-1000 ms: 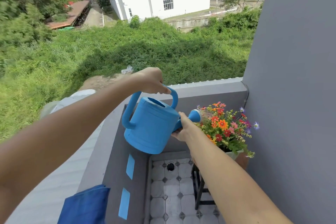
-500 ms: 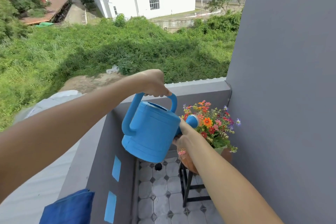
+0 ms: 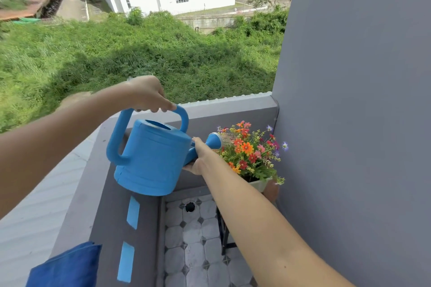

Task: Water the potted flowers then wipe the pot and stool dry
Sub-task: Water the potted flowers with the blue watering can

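Observation:
My left hand [image 3: 147, 94] grips the top handle of a blue watering can [image 3: 151, 158]. Under its spout, my right hand [image 3: 200, 158] holds the can from below. The spout's rose [image 3: 215, 140] is tipped toward the orange, red and purple flowers [image 3: 250, 154], and thin streams of water leave it. The flowers stand in a pale inner pot [image 3: 258, 184] inside a brown pot [image 3: 271, 191], mostly hidden by my right forearm. Below sits a black metal stool [image 3: 224, 237], of which only a leg and rung show.
A blue cloth [image 3: 67, 265] lies on the grey balcony ledge [image 3: 77, 205] at lower left. A grey wall [image 3: 349, 123] rises right beside the pot. The floor has grey tiles [image 3: 193, 244] with a drain hole [image 3: 190, 206]. Beyond the parapet [image 3: 233, 105] is a drop to grass.
The view has shifted slightly. The can stays tilted over the flowers, with both hands holding it the same way.

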